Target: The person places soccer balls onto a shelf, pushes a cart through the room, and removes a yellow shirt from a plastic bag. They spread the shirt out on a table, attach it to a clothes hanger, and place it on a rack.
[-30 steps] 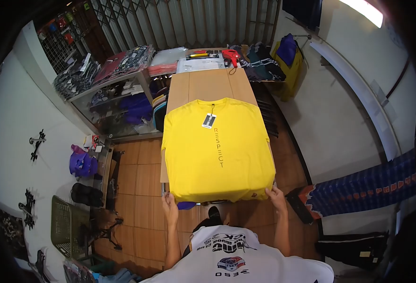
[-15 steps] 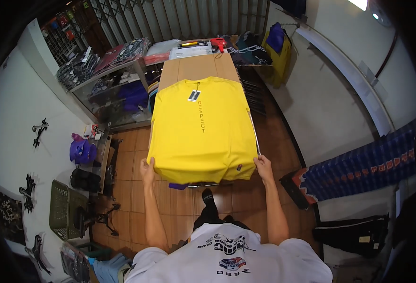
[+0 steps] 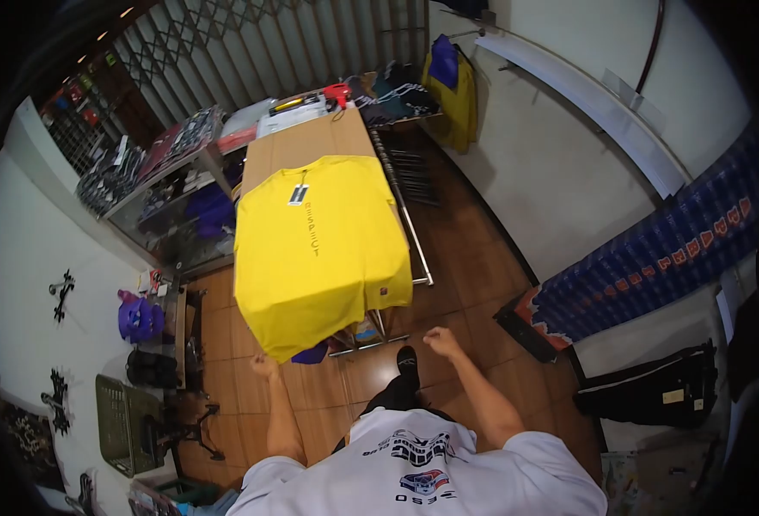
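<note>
A yellow T-shirt [image 3: 311,258] lies spread on the cardboard-topped table [image 3: 311,142], its lower part draped over the near end. Dark lettering runs down its front, and a tag [image 3: 297,195] hangs at the collar. Just below the shirt's lower left corner is my left hand [image 3: 265,365], its fingers curled; whether it pinches the cloth cannot be made out. My right hand [image 3: 441,341] is apart from the shirt, to the right of its hem, with fingers curled together and nothing visible in them.
Stacked packed garments [image 3: 195,133] lie on a glass case at the left. A red tag gun [image 3: 337,95] sits at the table's far end. A green basket [image 3: 120,426] stands at lower left, a blue lettered banner box [image 3: 646,258] at right.
My right hand has let go of the shirt's lower right corner and moved away. The shirt's hem has dropped over the table end. The view has turned.
</note>
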`<state>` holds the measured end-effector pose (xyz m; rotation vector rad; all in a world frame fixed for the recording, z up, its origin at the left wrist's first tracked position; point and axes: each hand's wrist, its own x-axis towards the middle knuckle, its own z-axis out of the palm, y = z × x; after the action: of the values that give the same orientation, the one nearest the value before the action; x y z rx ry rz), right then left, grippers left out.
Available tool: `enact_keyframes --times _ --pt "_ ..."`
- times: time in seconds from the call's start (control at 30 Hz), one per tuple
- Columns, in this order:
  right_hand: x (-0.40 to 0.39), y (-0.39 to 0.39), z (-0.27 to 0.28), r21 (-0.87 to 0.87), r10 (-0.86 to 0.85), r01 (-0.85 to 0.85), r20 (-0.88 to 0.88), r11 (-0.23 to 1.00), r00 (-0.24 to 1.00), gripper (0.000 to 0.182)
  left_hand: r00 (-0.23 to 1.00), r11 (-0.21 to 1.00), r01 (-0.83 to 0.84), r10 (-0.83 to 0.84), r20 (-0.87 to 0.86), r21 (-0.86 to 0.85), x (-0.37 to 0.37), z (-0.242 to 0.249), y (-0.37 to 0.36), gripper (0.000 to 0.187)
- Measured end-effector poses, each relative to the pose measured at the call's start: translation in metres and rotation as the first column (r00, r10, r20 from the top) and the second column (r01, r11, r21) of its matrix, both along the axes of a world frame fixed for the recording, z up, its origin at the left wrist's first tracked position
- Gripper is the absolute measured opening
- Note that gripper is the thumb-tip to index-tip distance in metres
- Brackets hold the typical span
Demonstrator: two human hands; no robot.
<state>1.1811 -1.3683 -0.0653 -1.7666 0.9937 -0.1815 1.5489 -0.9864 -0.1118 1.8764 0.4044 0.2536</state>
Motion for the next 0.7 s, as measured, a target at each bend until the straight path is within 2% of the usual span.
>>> enact_keyframes --times 0.03,0.1,0.13,0.2,0.23,0.3,0.33,0.37,0.4,0.43,0.5,0.57,0.6,0.67,0.7 --pt "-0.002 0.003 0.000 -0.001 -0.011 0.011 -0.005 1.000 1.000 0.031 1.000 1.000 0.011 -0.011 -0.005 -0.001 -0.014 0.019 -0.015 0.025" --pt "0.000 0.011 0.003 -0.012 -0.046 0.047 0.033 0.999 0.998 0.041 0.945 0.960 0.198 -0.133 -0.300 0.199 -0.052 0.056 -0.037 0.047" --pt "0.008 0.012 0.010 -0.010 -0.054 0.054 0.027 0.998 0.998 0.041 0.942 0.958 0.206 -0.139 -0.305 0.199 -0.060 0.057 -0.050 0.047" --pt "0.031 0.010 0.033 -0.042 -0.071 0.077 0.121 0.996 0.990 0.046 0.941 0.968 0.242 -0.217 -0.259 0.067 -0.069 0.051 -0.071 0.049" --pt "0.043 0.007 0.040 -0.041 -0.070 0.075 0.113 0.996 0.991 0.046 0.939 0.968 0.240 -0.214 -0.267 0.067 -0.065 0.049 -0.076 0.049" --pt "0.068 -0.004 0.057 -0.226 -0.116 0.169 0.229 0.959 0.966 0.045 0.980 0.980 0.198 -0.198 -0.034 0.012 -0.044 0.053 -0.085 0.049" --pt "0.075 -0.009 0.074 -0.222 -0.099 0.149 0.220 0.964 0.970 0.045 0.976 0.964 0.213 -0.219 0.023 0.158 -0.040 0.070 -0.090 0.049" --pt "0.082 -0.014 0.100 -0.306 -0.063 0.100 0.128 0.947 0.990 0.043 0.967 0.930 0.212 -0.245 0.075 0.301 -0.034 0.091 -0.096 0.049" --pt "0.089 -0.021 0.115 -0.387 -0.032 0.043 0.036 0.921 0.999 0.041 0.972 0.934 0.191 -0.222 0.072 0.301 -0.025 0.099 -0.103 0.049" --pt "0.095 -0.029 0.117 -0.386 -0.008 0.021 0.035 0.922 0.999 0.041 0.962 0.923 0.193 -0.245 0.121 0.334 -0.015 0.105 -0.106 0.046" --pt "0.100 -0.038 0.118 -0.341 0.139 -0.160 -0.086 0.926 0.987 0.034 0.956 0.911 0.172 -0.246 0.159 0.376 0.002 0.107 -0.100 0.043" --pt "0.097 -0.044 0.116 -0.353 0.189 -0.211 -0.095 0.911 0.977 0.030 0.931 0.878 0.089 -0.241 0.273 0.470 0.021 0.085 -0.092 0.035" --pt "0.094 -0.047 0.115 -0.370 0.213 -0.235 -0.101 0.899 0.972 0.027 0.937 0.876 0.072 -0.224 0.269 0.477 0.018 0.093 -0.093 0.035" --pt "0.083 -0.062 0.115 -0.349 0.217 -0.242 -0.110 0.905 0.970 0.026 0.963 0.934 -0.021 -0.077 0.259 0.357 0.011 0.114 -0.099 0.023" --pt "0.079 -0.067 0.117 -0.337 0.201 -0.231 -0.120 0.913 0.972 0.025 0.964 0.931 -0.032 -0.067 0.257 0.364 0.013 0.119 -0.094 0.023"
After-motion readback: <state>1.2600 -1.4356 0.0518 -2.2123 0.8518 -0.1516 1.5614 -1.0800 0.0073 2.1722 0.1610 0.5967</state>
